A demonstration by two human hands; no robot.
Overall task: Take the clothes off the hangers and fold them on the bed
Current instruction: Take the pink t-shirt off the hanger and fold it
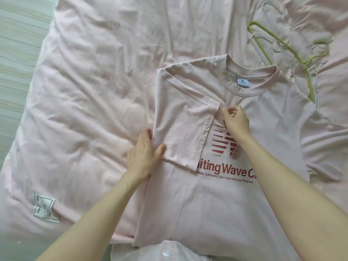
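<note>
A pale pink T-shirt [211,200] with red print lies front-up on the pink bed cover [90,87]. Its left side and sleeve [180,129] are folded inward over the chest. My left hand [144,155] grips the folded edge at the shirt's left side, thumb on top and fingers tucked under the cloth. My right hand [235,120] pinches the corner of the folded sleeve hem near the chest, just below the collar. Several empty hangers, a green one [282,44] and white wire ones [263,44], lie at the upper right beside the shirt's shoulder.
A white care label [44,207] sticks out of the bed cover at the lower left. Light wood-look floor [17,44] shows along the left edge. Something white and shiny [169,251] sits at the bottom edge, below the shirt hem.
</note>
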